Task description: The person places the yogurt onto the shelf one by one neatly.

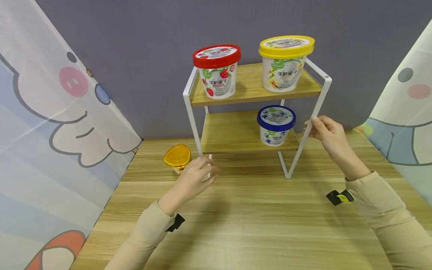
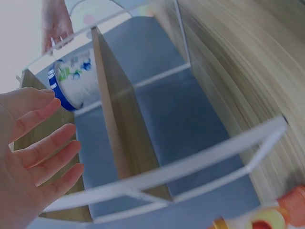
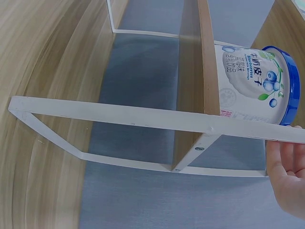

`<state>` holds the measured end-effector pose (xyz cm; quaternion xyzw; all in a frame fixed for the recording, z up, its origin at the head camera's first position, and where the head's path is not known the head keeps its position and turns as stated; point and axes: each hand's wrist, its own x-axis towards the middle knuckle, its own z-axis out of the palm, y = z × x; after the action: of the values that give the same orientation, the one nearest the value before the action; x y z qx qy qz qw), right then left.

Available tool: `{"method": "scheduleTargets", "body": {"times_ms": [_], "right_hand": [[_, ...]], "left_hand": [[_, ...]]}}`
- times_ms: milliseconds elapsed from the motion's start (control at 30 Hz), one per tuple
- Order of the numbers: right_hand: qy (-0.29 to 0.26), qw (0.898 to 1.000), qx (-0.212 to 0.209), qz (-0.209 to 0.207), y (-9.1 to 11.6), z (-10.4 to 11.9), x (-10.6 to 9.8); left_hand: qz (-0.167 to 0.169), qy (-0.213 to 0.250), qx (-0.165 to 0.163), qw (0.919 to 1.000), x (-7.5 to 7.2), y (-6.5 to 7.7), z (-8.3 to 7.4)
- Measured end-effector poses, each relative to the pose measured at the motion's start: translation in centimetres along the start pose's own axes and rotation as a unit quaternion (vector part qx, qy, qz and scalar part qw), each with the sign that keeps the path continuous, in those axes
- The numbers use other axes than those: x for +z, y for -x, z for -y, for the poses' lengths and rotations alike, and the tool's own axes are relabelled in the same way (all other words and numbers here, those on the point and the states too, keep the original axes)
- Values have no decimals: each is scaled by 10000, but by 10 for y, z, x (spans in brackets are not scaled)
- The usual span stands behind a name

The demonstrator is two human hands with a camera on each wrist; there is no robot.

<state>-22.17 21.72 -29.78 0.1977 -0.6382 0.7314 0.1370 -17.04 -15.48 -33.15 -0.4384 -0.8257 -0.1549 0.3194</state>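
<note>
A two-tier shelf rack (image 1: 253,144) with wooden boards and a white metal frame stands on the table. My right hand (image 1: 329,135) grips its right front post, thumb in front and fingers behind; the right wrist view shows those fingers (image 3: 286,157) against the white bar. My left hand (image 1: 194,176) hovers by the left front post, fingers loosely spread and holding nothing. On the upper board are a red-lidded tub (image 1: 217,71) at left and a yellow-lidded tub (image 1: 285,63) at right. A blue-lidded blueberry tub (image 3: 252,83) sits on the lower board at right.
Left of the rack, partly behind my left hand, is a small container with an orange-yellow lid (image 1: 177,155). A grey wall (image 1: 152,56) rises behind the rack. Cartoon-printed curtains (image 1: 44,150) hang at both sides of the wooden table (image 1: 243,225).
</note>
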Motion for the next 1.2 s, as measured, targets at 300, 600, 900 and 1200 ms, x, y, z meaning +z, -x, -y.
{"method": "scheduleTargets", "body": {"times_ms": [300, 600, 900, 1200], "right_hand": [[-21, 10000, 18, 38, 0, 1, 1], [-19, 10000, 23, -12, 0, 1, 0], [53, 10000, 56, 21, 1, 1, 0], [15, 10000, 90, -2, 0, 1, -1]], "left_hand": [[-96, 75, -388, 9992, -13, 27, 14], [-118, 99, -526, 9985, -19, 48, 30], [-1, -120, -1052, 9944, -26, 60, 49], [-16, -203, -1499, 9885, -23, 70, 69]]}}
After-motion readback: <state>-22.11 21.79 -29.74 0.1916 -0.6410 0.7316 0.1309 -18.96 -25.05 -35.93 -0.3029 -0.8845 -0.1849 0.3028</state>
